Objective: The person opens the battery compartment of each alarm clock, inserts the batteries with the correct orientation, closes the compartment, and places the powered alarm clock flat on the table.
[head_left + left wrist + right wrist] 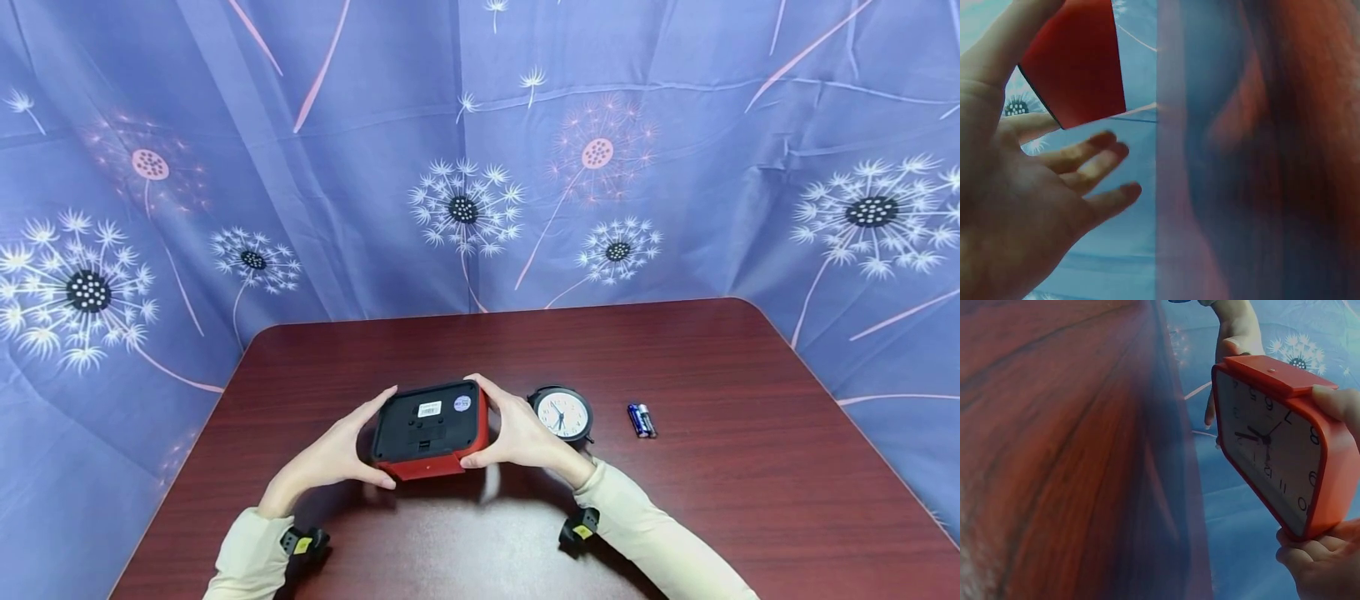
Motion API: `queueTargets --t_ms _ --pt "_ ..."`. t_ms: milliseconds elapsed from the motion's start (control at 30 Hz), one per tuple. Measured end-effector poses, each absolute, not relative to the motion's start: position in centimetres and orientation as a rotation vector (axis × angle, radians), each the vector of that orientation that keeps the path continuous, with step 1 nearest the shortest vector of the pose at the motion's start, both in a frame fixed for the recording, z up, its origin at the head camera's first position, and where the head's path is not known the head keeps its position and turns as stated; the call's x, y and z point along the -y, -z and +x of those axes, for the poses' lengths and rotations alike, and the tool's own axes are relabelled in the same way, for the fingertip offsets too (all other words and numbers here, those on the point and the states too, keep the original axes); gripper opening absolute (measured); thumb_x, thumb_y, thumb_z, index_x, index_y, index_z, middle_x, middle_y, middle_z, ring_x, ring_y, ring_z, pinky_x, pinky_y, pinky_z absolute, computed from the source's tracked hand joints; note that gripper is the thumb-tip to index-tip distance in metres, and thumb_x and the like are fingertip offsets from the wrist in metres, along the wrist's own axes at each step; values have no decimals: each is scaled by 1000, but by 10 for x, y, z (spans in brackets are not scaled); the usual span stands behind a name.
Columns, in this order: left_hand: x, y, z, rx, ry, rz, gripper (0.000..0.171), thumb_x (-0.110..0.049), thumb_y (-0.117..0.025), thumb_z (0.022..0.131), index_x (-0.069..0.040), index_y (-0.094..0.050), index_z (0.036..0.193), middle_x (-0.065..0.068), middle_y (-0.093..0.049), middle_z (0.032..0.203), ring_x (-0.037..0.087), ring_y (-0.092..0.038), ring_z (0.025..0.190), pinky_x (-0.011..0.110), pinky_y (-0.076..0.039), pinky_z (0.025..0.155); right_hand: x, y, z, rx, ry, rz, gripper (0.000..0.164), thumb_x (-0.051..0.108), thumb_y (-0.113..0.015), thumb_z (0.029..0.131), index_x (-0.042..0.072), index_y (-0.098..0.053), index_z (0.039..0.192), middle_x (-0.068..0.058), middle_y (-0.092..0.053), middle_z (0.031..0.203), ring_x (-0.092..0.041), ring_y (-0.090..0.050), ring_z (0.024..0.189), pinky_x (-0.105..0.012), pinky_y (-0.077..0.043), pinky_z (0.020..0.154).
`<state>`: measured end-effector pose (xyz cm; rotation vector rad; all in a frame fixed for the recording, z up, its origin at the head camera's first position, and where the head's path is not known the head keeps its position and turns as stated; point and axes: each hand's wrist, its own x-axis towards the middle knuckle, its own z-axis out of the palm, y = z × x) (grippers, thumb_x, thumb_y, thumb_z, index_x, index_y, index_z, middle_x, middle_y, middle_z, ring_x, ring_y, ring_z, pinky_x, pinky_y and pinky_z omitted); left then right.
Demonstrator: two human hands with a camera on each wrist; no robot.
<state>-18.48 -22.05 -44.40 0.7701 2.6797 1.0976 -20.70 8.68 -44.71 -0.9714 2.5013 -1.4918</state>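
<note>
A red alarm clock (pixel 427 425) with a black back is held over the table between both hands. Its back, with a white barcode label and a round sticker, faces up in the head view. In the right wrist view the dial of the red clock (pixel 1269 447) shows, its numerals upside down. My left hand (pixel 330 454) holds the clock's left end between thumb and forefinger; in the left wrist view the other fingers (pixel 1107 206) spread free. Gripping the right end, my right hand (pixel 521 429) has its thumb on the near edge and fingers on the far edge.
A round black alarm clock (pixel 564 415) lies face up just beyond the right wrist. Farther right, two blue-and-silver batteries (pixel 642 421) lie side by side on the dark red wooden table (pixel 735 500). A blue dandelion-print curtain (pixel 360 233) hangs behind the table.
</note>
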Motion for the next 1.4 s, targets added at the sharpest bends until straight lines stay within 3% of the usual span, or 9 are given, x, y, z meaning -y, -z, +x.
queueTargets --t_ms 267,367,467,567,700,933,1200,1400 --pt "228 451 -188 -2599 -1212 765 116 -35 -88 66 -23 -16 156 18 -25 158 39 -45 133 54 -37 105 -87 432 -199 -2406 1551 -950 99 19 -91 60 12 -38 143 -2 -60 126 -16 -58 120 -42 -40 105" --pt "228 452 -189 -2577 -1252 771 113 -33 -88 66 -21 -20 155 17 -29 156 37 -46 132 43 -40 107 -86 416 -192 -2359 1577 -944 95 11 -89 62 5 -38 142 -8 -60 127 -22 -59 120 -43 -40 105" --pt "228 453 -190 -2542 -1312 801 107 -28 -88 67 -17 -25 153 15 -36 152 29 -49 130 27 -40 107 -86 414 -192 -2303 1615 -926 95 5 -88 62 2 -37 142 -12 -59 129 -25 -58 122 -42 -41 105" --pt "227 455 -191 -2479 -1399 831 103 -22 -88 68 -13 -28 151 12 -41 148 12 -49 128 17 -37 104 -86 424 -196 -2248 1663 -907 97 3 -88 62 3 -35 144 -13 -56 131 -27 -56 124 -40 -43 104" --pt "225 456 -190 -2366 -1510 869 100 -14 -85 72 -8 -24 151 16 -39 148 -3 -43 127 14 -34 104 -85 441 -204 -2212 1706 -911 99 4 -89 62 8 -35 145 -10 -56 133 -25 -56 123 -36 -44 103" --pt "221 457 -188 -2237 -1608 890 99 -5 -82 73 -6 -20 150 17 -37 147 -2 -38 131 11 -31 105 -86 449 -207 -2141 1765 -906 99 6 -90 62 13 -36 145 -7 -55 134 -22 -55 125 -38 -43 105" --pt "221 456 -187 -2203 -1614 868 100 -5 -81 73 -6 -18 150 16 -35 147 -1 -38 131 13 -32 105 -86 436 -200 -2080 1787 -891 99 -4 -85 63 1 -32 146 -16 -51 137 -32 -51 128 -46 -41 105" --pt "221 455 -187 -2216 -1620 828 104 -6 -83 72 -8 -16 151 19 -33 148 -3 -37 130 14 -35 103 -85 424 -196 -2050 1791 -892 95 -5 -84 64 -1 -33 144 -18 -52 136 -31 -51 127 -37 -43 104"
